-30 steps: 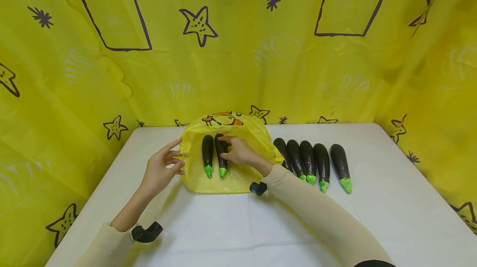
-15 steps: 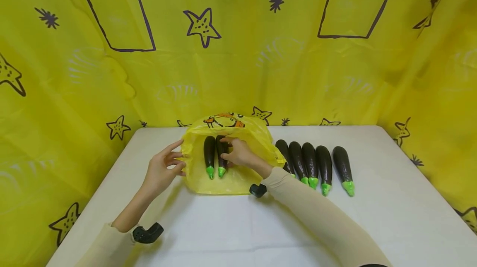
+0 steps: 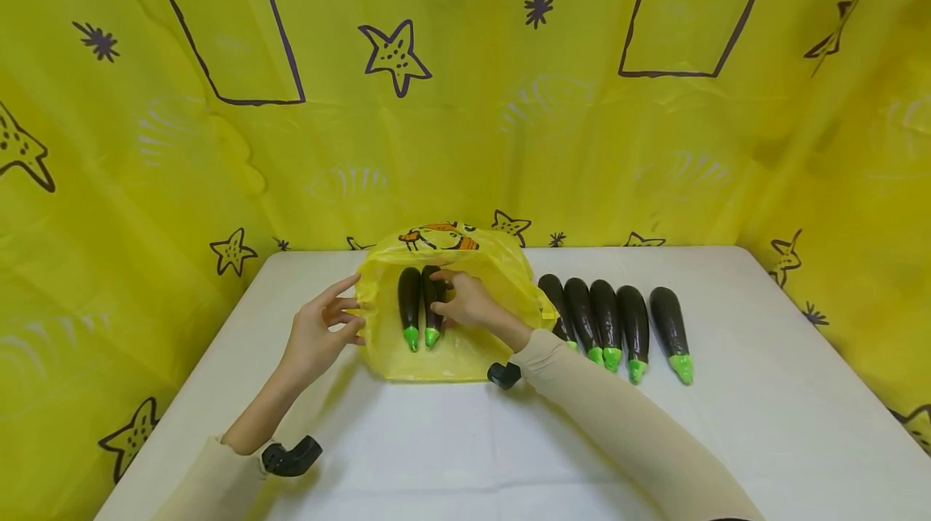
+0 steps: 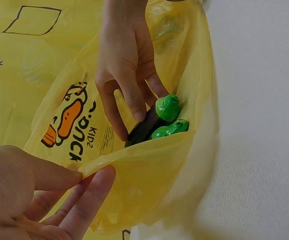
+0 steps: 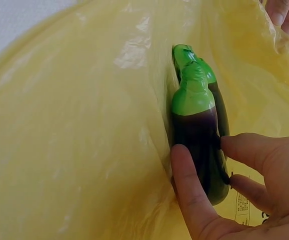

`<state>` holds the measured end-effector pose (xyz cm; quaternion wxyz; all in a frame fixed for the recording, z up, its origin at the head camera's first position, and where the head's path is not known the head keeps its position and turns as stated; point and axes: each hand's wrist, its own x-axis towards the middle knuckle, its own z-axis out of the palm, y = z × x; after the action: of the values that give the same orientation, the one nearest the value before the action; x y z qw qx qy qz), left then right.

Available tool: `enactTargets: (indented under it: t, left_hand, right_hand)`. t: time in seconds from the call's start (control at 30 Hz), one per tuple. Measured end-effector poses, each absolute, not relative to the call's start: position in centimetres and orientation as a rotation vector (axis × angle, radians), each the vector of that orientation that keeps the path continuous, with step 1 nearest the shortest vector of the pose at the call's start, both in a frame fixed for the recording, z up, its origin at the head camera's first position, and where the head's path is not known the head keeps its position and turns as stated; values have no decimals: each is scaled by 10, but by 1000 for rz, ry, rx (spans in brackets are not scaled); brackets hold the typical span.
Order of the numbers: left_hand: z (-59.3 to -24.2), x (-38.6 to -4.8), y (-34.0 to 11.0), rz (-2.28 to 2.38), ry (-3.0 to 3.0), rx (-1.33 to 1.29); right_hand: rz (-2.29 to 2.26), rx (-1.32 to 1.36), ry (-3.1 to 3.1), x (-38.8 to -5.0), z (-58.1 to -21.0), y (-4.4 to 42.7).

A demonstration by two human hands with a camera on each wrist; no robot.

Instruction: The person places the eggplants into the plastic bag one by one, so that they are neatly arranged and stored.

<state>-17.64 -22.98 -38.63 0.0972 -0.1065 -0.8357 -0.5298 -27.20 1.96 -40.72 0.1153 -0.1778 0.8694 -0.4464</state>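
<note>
A yellow plastic bag (image 3: 444, 367) lies on the table with its mouth facing me. My left hand (image 3: 316, 335) pinches the bag's left edge between thumb and fingers, seen close up in the left wrist view. Inside the bag, my right hand (image 3: 471, 303) holds a dark eggplant (image 3: 431, 315) with a green stem end. In the right wrist view, its fingers and thumb lie on either side of the eggplant (image 5: 197, 137). A second eggplant (image 3: 409, 299) lies just left of it in the bag, partly hidden behind the held one in the right wrist view.
Several more eggplants (image 3: 605, 311) lie in a row right of the bag, the rightmost eggplant (image 3: 671, 331) a little apart. The leftmost is partly covered by the bag and right arm. A yellow patterned curtain (image 3: 465, 141) surrounds the white table (image 3: 422, 448).
The held eggplant's green end has shifted slightly left, closer to the other eggplant in the bag. Both hands have stayed almost in place, and the head view has shifted slightly.
</note>
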Motion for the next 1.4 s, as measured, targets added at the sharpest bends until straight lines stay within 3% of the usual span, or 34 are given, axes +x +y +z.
enactTargets:
  t: [0.93,1.4]
  left_hand:
    - [-385,-177,-230,-1562,-2483,-310]
    - [-385,-177,-229,-1561,-2480,-319]
  right_hand:
    - [-1257,-532,2554,-268,-400,26]
    - [-1138,-681,2598,-258,-388,34]
